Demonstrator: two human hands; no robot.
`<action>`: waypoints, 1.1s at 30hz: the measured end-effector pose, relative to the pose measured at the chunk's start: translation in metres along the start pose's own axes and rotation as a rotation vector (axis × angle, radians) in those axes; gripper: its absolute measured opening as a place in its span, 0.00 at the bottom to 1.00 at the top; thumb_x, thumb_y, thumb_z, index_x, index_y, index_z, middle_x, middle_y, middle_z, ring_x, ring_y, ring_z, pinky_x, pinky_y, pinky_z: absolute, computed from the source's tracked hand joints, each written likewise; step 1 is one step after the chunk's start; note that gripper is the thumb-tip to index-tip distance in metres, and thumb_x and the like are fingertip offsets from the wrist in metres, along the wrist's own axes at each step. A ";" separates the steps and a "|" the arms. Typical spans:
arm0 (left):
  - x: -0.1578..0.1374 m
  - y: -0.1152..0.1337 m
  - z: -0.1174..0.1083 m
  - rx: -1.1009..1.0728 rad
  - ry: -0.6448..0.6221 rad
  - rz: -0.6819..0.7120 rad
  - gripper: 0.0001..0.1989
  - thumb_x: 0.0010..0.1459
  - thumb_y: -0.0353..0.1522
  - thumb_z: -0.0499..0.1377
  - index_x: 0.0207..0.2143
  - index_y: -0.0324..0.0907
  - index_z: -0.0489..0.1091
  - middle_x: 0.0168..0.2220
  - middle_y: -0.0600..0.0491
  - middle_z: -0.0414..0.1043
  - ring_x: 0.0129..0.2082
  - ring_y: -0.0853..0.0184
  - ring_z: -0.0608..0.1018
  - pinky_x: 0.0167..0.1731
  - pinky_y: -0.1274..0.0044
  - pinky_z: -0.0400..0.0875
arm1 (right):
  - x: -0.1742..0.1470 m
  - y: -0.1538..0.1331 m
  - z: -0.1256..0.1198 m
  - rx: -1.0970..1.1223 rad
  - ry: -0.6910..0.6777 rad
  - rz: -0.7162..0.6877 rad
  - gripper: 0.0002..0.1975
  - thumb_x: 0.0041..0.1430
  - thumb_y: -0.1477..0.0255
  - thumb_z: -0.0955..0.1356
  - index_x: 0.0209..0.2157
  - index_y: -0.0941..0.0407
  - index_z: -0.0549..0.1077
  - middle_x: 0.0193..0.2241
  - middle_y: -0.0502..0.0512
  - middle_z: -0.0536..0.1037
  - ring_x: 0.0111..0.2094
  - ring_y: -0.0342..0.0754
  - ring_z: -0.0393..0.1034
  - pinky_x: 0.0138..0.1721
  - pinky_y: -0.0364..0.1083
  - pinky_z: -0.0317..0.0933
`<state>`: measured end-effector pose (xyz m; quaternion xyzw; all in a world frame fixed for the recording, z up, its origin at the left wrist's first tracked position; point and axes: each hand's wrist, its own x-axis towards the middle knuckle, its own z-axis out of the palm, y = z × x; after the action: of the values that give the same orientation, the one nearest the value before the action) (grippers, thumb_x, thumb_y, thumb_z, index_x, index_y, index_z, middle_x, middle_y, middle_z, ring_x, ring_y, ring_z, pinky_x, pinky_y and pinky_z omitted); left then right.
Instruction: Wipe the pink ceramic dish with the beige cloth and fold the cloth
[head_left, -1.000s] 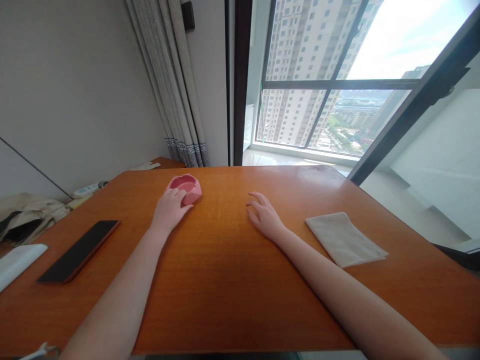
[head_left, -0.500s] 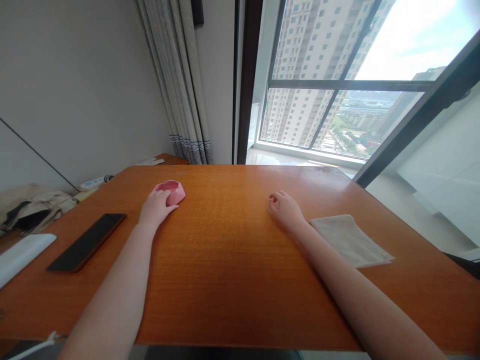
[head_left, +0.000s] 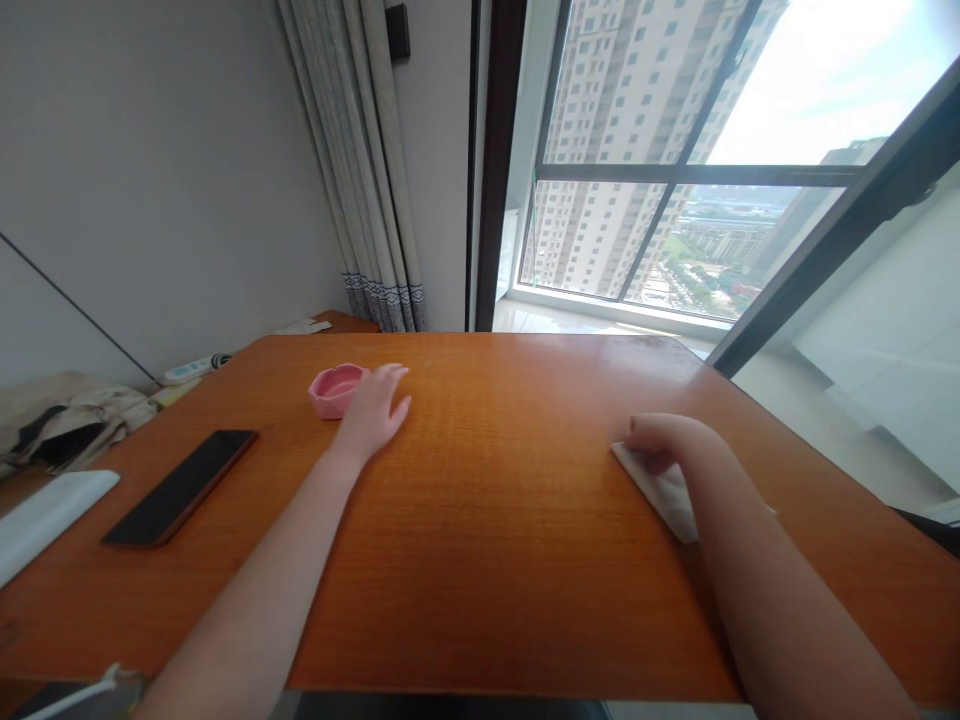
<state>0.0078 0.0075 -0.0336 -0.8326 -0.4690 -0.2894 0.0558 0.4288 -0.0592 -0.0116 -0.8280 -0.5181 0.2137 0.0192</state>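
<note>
On the near right of the counter [head_left: 480, 600], our right hand [head_left: 670, 438] has just come over the pale cloth [head_left: 670, 502], fingers curled, though we cannot tell whether that grip has closed on the fabric. Farther off at left, our left hand [head_left: 377, 408] has let go of the pink dish [head_left: 328, 394] and spreads loosely open, its grip empty, overlapping the upright dish's right edge in our view; we judge our handling has passed to the cloth.
</note>
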 end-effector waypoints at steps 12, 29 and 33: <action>-0.045 0.186 0.034 -0.365 -0.429 0.505 0.23 0.58 0.37 0.53 0.55 0.41 0.61 0.53 0.45 0.64 0.52 0.58 0.66 0.54 0.66 0.60 | -0.035 -0.117 0.091 1.122 -0.255 -0.371 0.08 0.51 0.74 0.65 0.35 0.53 0.65 0.27 0.51 0.77 0.28 0.43 0.73 0.31 0.43 0.68; -0.118 0.016 -0.029 0.170 -0.430 -0.274 0.27 0.52 0.23 0.44 0.52 0.47 0.66 0.59 0.48 0.59 0.57 0.56 0.65 0.54 0.62 0.60 | 0.005 -0.086 0.093 0.244 0.350 -0.770 0.10 0.56 0.78 0.60 0.33 0.56 0.72 0.36 0.55 0.75 0.40 0.47 0.68 0.44 0.44 0.58; -0.155 -0.038 -0.046 0.300 -0.343 -0.461 0.28 0.48 0.24 0.45 0.52 0.41 0.66 0.59 0.45 0.62 0.57 0.54 0.66 0.56 0.63 0.60 | 0.001 -0.090 0.093 0.160 0.360 -0.744 0.10 0.58 0.77 0.59 0.35 0.56 0.71 0.36 0.55 0.75 0.40 0.47 0.67 0.43 0.43 0.57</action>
<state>-0.1036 -0.1041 -0.0851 -0.7237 -0.6851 -0.0775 0.0309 0.3183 -0.0341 -0.0740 -0.6046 -0.7518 0.0835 0.2498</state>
